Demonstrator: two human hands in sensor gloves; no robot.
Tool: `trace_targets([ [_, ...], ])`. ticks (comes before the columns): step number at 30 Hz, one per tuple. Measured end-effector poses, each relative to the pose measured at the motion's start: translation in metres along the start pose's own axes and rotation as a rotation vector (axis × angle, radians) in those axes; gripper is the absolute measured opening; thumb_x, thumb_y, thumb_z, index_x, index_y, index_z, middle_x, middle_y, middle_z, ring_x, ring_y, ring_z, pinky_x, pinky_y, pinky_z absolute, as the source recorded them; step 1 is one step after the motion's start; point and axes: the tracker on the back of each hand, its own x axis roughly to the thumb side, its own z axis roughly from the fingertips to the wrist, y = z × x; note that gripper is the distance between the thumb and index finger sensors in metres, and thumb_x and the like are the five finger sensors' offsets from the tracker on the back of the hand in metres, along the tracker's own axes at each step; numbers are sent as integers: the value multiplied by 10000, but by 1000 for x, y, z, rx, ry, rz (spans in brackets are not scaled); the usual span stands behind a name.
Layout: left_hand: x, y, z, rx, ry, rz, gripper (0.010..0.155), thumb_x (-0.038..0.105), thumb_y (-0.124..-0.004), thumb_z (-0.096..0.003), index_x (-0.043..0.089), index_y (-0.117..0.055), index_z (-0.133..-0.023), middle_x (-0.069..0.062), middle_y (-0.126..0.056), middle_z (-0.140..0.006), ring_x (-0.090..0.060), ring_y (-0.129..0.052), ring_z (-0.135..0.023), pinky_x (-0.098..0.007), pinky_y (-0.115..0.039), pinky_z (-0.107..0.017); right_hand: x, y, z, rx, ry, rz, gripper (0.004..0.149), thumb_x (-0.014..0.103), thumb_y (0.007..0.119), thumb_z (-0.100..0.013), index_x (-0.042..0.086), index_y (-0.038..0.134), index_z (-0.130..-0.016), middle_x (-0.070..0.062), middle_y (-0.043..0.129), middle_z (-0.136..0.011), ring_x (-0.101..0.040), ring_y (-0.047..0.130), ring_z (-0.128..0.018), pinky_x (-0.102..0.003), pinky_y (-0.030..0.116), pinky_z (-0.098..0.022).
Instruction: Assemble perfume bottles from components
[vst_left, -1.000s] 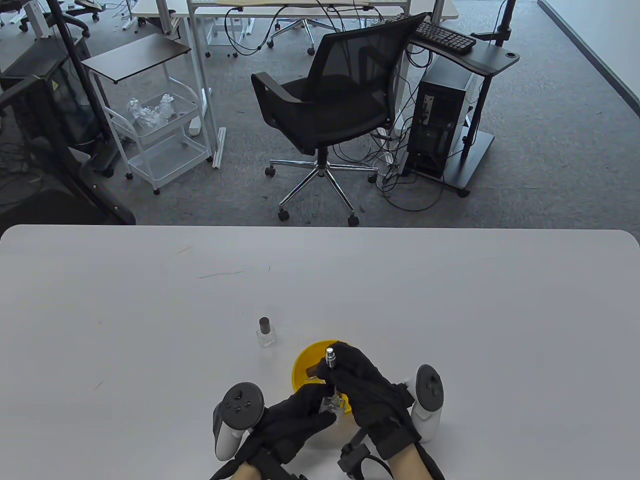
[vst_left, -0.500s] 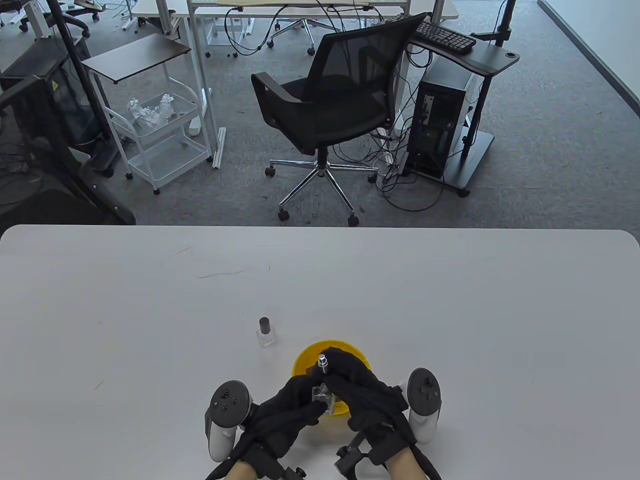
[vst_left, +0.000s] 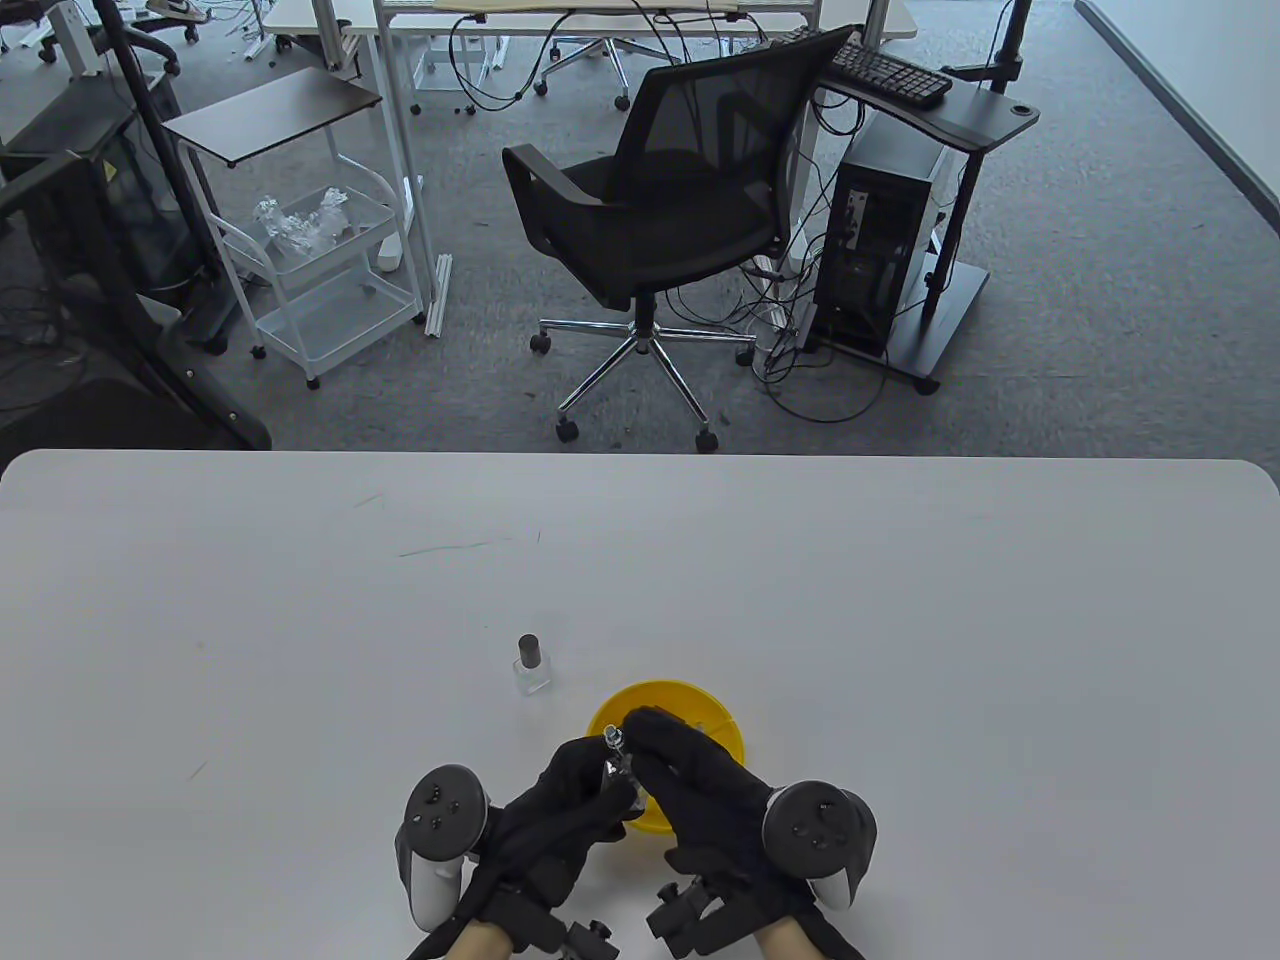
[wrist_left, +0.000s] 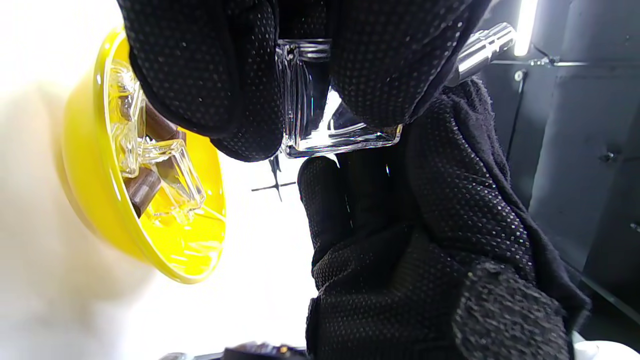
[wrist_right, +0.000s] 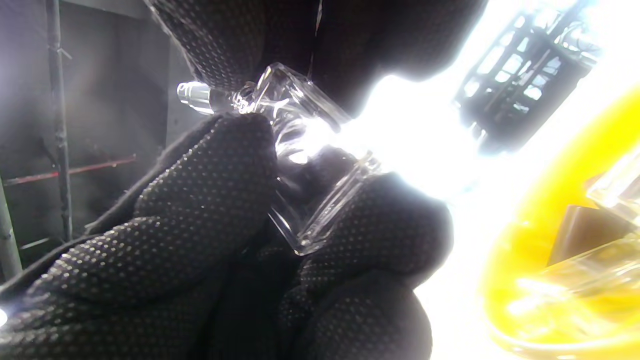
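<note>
White table (vst_left: 900, 600), office chair (vst_left: 660, 210) behind it, and both gloved hands meet at the near edge over the yellow bowl (vst_left: 718, 712). Left hand (vst_left: 560, 815) curls around the clear glass bottle (wrist_left: 320, 115); right hand (vst_left: 700, 790) pinches the silver spray pump (wrist_left: 482, 47) at its neck. A capped, finished bottle (vst_left: 531, 665) stands just beyond the bowl.

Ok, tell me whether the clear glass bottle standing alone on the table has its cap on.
Capped. The clear glass bottle stands upright beyond the yellow bowl, its dark cap sitting on its neck.
</note>
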Motion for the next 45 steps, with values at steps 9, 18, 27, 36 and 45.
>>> trace_targets([
  [9,1,8,0,48,-12,-47,534,358,-816,-505,306,-647,-1009,-105,-777,-1005,-309,-937,-751,-386,-845,-529,-2,-4,0,-1,-19,115,434,307,753,-595,184,683,-1005,-38,871,-949,-357,812,-862,-562,676,-609],
  [18,10,7,2,78,-56,-320,535,344,-814,-507,311,-640,-1011,-62,-785,-1010,-322,-923,-756,-401,-829,-530,18,-13,-2,61,-112,183,644,259,743,-602,254,373,-1129,-149,563,-1164,-438,689,-963,-565,655,-635],
  [27,12,3,2,60,-80,-408,532,336,-823,-502,312,-654,-1005,-63,-789,-1007,-332,-922,-756,-412,-826,-536,35,-5,-2,138,-236,507,471,141,765,-575,198,651,-1028,-115,757,-1042,-303,909,-776,-376,814,-540],
  [36,15,0,3,56,-108,-601,533,288,-864,-479,350,-696,-981,-55,-802,-995,-337,-915,-756,-417,-820,-546,34,1,-3,266,-213,576,439,146,779,-568,196,700,-996,-117,803,-1006,-312,938,-725,-376,823,-527],
  [45,22,-10,5,64,-162,-775,543,302,-874,-468,320,-723,-990,-61,-823,-963,-323,-918,-703,-394,-825,-524,26,5,-6,298,-121,607,467,232,729,-590,90,620,-1022,-171,872,-874,-275,967,-566,-369,817,-419],
])
